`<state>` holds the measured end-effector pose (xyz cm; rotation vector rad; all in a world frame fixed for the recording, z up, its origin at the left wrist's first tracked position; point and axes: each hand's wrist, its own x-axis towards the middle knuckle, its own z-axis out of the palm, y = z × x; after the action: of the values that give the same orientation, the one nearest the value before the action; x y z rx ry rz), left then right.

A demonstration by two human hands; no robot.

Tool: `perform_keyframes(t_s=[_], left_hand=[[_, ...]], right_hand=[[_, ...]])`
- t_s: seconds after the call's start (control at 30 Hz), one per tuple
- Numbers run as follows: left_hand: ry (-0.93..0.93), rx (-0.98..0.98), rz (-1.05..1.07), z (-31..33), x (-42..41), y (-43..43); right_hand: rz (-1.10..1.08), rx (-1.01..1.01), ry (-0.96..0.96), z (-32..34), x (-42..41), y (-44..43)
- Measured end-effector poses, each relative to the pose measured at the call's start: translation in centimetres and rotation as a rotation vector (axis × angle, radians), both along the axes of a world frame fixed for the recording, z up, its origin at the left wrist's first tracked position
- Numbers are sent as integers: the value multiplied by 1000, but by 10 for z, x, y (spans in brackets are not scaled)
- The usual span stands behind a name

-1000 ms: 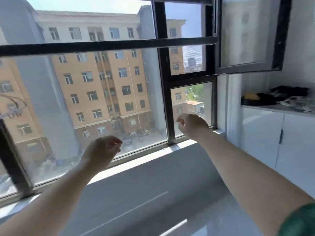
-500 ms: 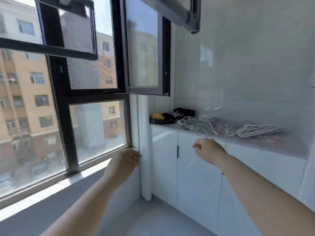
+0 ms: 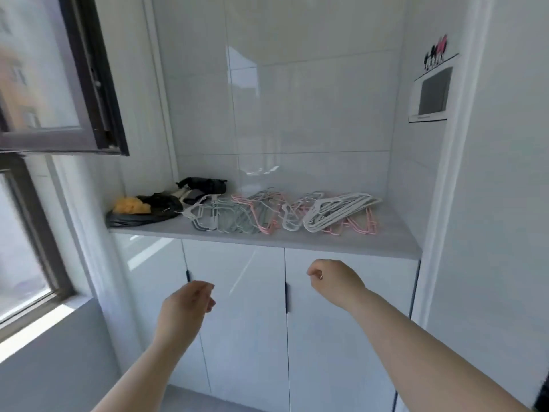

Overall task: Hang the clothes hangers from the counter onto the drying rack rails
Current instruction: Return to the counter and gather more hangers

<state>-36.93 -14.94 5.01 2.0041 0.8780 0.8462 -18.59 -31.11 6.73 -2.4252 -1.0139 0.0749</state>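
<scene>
White tiled wall [image 3: 297, 99] fills the upper centre of frame, glossy w/ reflections. Below it, a white cabinet [image 3: 243, 337] w/ flat doors takes up lower centre. Dark-framed window sash [image 3: 98, 93] hangs open at upper left, more window below it at left edge, blurred. Grey counter [image 3: 312, 243] runs across mid frame on top of the cabinet, boxed in by walls on both sides. Two bare forearms come up from the bottom edge. Left hand [image 3: 185, 307] is at lower centre-left in front of a cabinet door, fingers loosely bent, thumb apart, relaxed, holding nothing. Right hand [image 3: 335, 282] is right of centre, just under the counter's front edge, fingers curled into the palm, clenched, nothing seen in it; not touching counter or door. Clothes hangers [image 3: 282, 214] lie in a tangled pile flat on the counter, centre to right: white, pink, grey-green ones overlapping; exact count can't tell. Both hands are well apart from the pile and lower in frame. Black bag [image 3: 139, 220] sits at the counter's left end, touching the pile's left edge, w/ a yellow lump [image 3: 130, 206] on top. Another black item [image 3: 205, 184] is behind it by the wall. White-framed dark panel [image 3: 433, 92] is on the right side wall, upper right, w/ small dark and pink clips [image 3: 436, 52] along its top. Thin dark handles [image 3: 286, 295] run down the door edges.
</scene>
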Motion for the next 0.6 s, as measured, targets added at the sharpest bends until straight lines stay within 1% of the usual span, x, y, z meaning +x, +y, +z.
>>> perform_keyframes(t_s=[0.1, 0.27, 0.43, 0.5, 0.6], left_hand=[[42, -4, -39, -10, 65, 36], [152, 4, -77, -20, 158, 74], [185, 64, -81, -32, 238, 98], [178, 76, -60, -30, 269, 111], [159, 50, -20, -25, 313, 127]], right_hand=[[-93, 49, 2, -13, 52, 21], [-148, 3, 11, -43, 110, 33], [-244, 30, -53, -39, 195, 55], [-215, 30, -86, -37, 225, 74], [-108, 22, -178, -36, 271, 110]])
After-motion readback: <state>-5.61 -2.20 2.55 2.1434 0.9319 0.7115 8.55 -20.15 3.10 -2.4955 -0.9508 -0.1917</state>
